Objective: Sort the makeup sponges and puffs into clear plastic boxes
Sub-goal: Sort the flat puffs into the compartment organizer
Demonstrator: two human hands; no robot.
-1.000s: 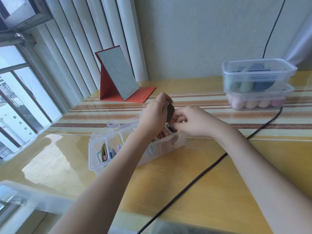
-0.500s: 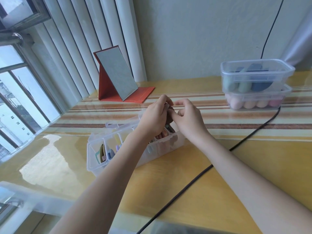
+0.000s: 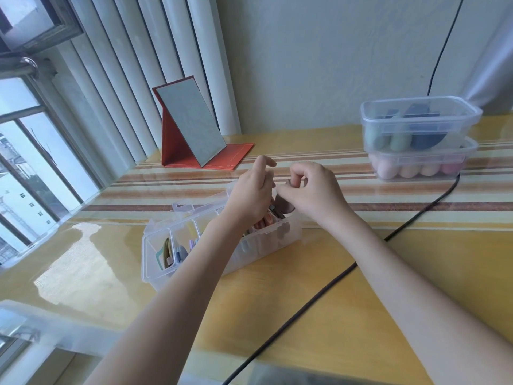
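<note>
tucking a dark puff into the divided box; right hand pinching it, left hand fingers loosely spread; needs pressing down next.

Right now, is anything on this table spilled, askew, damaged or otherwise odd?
Nothing is spilled or damaged. The divided clear box sits skewed to the table edge. A black cable trails across the table just right of it, under the right forearm. The two stacked boxes sit squarely.

No text, label, brand or number can be read anywhere.
</note>
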